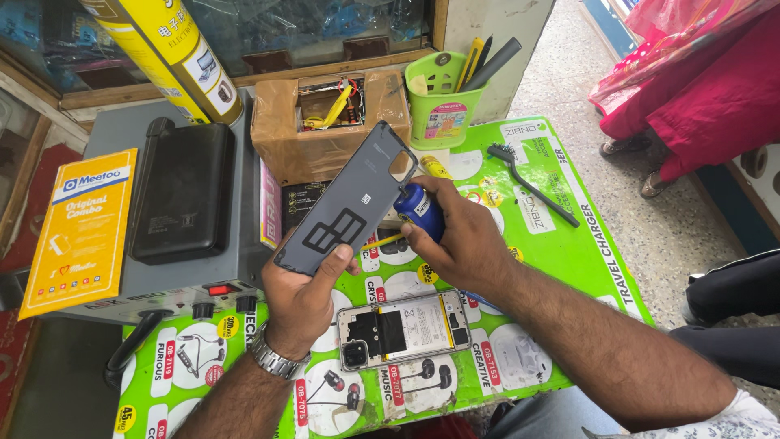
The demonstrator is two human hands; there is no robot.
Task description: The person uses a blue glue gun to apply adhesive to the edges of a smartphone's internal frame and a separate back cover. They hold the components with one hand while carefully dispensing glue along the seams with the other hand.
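My left hand (305,293) holds a dark grey phone back cover (345,203) tilted up, inner side toward me, with a camera cutout at its top corner. My right hand (459,236) grips a small blue bottle (422,210) whose thin yellow nozzle points left toward the cover's lower edge. Below both hands an opened phone (404,328) lies flat on the green printed mat (561,244), its battery and circuit board exposed. A metal watch sits on my left wrist.
A grey machine (106,244) with a black pad, red switch and knobs stands at left, a yellow packet on it. Behind are a yellow spray can (175,53), a brown taped box (325,122), and a green cup (443,97) of tools. A black brush (532,185) lies at right. Other people's legs are at right.
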